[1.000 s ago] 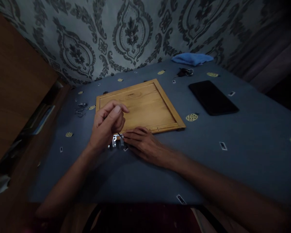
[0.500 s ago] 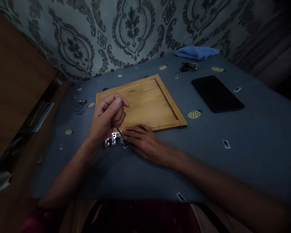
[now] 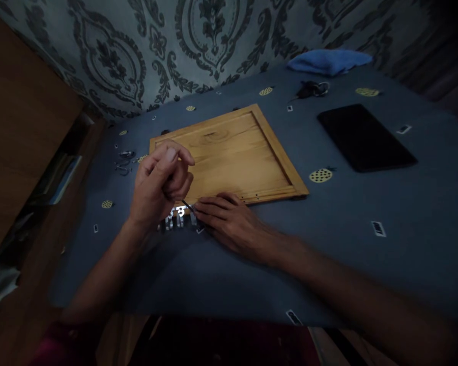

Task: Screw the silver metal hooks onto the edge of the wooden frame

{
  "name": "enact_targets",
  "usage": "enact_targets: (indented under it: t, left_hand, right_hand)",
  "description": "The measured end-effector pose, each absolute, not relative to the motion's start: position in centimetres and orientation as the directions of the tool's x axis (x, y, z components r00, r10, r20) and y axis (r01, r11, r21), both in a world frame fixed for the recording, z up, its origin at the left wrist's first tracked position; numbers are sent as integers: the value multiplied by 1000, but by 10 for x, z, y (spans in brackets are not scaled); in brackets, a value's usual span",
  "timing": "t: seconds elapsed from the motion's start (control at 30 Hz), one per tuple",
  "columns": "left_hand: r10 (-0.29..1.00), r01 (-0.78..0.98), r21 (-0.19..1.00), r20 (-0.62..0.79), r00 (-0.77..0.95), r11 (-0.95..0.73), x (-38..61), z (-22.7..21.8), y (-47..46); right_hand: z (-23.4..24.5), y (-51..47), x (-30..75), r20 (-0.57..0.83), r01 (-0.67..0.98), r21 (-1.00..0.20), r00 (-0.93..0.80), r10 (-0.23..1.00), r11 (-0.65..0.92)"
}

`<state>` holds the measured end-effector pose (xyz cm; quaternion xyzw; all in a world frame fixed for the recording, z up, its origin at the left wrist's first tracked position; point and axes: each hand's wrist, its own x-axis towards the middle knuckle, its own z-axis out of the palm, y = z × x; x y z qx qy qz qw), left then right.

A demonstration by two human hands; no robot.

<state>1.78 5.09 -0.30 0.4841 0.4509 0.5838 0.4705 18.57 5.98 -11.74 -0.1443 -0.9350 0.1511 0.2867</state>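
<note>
A wooden panel with a raised frame (image 3: pixel 229 152) lies flat on the blue cloth. At its near left corner sits a shiny metal hinge (image 3: pixel 177 219). My left hand (image 3: pixel 158 185) hovers above the hinge, fingers curled round a thin dark tool, probably a small screwdriver, whose tip (image 3: pixel 187 206) points down at the hinge. My right hand (image 3: pixel 225 218) lies flat on the cloth by the panel's near edge, fingers stretched out, fingertips touching the hinge.
A black tablet (image 3: pixel 364 137) lies to the right. A blue folded cloth (image 3: pixel 328 60) and a bunch of keys (image 3: pixel 311 89) sit at the back. Small metal parts (image 3: pixel 124 162) lie left of the panel. A wooden cabinet (image 3: pixel 23 132) stands at the left.
The view has shifted and tilted a little. My left hand has moved slightly left while keeping the tool over the hinge. My right hand stays in place.
</note>
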Motion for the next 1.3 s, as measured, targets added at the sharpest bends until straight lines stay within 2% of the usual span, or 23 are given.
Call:
enact_targets:
  t: [0.1,0.23,0.3,0.37,0.5,0.57,0.67,0.77,0.83,1.1,1.3]
  left_hand:
    - [987,-111,982,146,-62,-152,15,-2,51]
    - [950,-77,969,210,-231,-233,19,-5,46]
    - [941,-63,968,220,-259,-243,21,-6,44]
    - [955,-80,966,226,-192,-244,22,-7,44]
    - [973,-130,971,214,83,-202,17,-5,48]
    - [978,-104,982,169,120,-157,15,-3,50]
    - [989,-44,988,146,-17,-146,17,-1,47]
    - [956,-5,974,221,-194,-226,24,-2,43]
    - [937,-15,966,246,-248,-257,28,-3,41]
    - [981,-97,984,134,-138,-148,26,-1,46]
    - [967,-93,971,207,-149,-222,26,-2,37]
  right_hand:
    - [-116,60,186,481,189,-373,-798,363,909]
    - [-112,60,187,479,183,-353,-807,345,917]
    - [-111,60,187,478,181,-353,-808,344,918]
    - [-111,59,187,471,185,-358,-810,348,915]
    - [-111,58,186,470,203,-357,-805,363,912]
    - [-111,58,186,471,201,-355,-805,360,913]
    - [-112,59,186,465,193,-355,-812,352,915]
    - [-113,60,186,468,189,-355,-811,349,916]
    - [-114,60,186,482,189,-348,-804,348,918]
    - [-115,59,185,500,201,-326,-793,349,924]
    - [-116,59,185,513,195,-333,-783,351,923]
